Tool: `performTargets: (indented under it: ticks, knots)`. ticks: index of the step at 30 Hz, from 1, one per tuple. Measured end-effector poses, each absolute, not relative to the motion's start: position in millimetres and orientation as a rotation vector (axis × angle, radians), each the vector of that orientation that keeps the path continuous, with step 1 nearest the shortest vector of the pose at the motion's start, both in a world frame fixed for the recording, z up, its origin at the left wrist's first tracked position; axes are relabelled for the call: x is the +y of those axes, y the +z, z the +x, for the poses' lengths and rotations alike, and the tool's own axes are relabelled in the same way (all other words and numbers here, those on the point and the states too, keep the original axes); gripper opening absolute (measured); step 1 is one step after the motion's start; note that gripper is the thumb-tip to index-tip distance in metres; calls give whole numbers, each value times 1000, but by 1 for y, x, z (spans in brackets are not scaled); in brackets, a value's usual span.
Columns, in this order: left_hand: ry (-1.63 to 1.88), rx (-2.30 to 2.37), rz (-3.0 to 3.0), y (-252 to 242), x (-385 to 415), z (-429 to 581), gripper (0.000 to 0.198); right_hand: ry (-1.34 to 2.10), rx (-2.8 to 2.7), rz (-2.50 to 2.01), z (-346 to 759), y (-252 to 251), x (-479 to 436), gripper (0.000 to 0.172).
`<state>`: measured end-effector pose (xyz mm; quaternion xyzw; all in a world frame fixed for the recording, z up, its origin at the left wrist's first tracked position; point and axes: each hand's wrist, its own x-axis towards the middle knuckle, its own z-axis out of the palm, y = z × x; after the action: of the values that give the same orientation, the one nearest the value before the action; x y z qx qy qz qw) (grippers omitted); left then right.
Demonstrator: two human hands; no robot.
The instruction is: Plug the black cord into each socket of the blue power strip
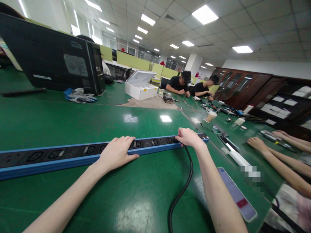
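A long blue-and-black power strip (73,152) with a row of sockets lies across the green table from the left edge to right of the middle. My left hand (116,150) clasps it near the middle, fingers over the far side and thumb along the near side. At the strip's right part, my right hand (188,137) is closed around the end of a black power cord (190,170). That end meets the sockets under my fingers, which hide the plug. From there the cord curves down toward the table's near edge.
A phone (236,194) lies beside my right forearm. Another person's hand (257,144) rests on the table at right, near tools. Farther back are a black computer case (55,61), gloves (80,95) and an open white box (141,90). Two people (177,84) work at the far end.
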<state>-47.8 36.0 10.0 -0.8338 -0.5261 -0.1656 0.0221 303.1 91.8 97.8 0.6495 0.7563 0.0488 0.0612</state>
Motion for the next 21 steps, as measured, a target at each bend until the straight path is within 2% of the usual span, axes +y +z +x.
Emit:
performTargets:
  ticks: [6,14,21]
  knots:
    - [-518,-1620,-2581,9,36,-48,70,166,2357,1849,308,97,97,19]
    - [-508,-1636,-2581,10,37,-47,69,-371,2446,1911,318,92,93,15]
    - [-489,-1645,-2588,10,37,-46,71,-565,2276,1969,314,99,98,16]
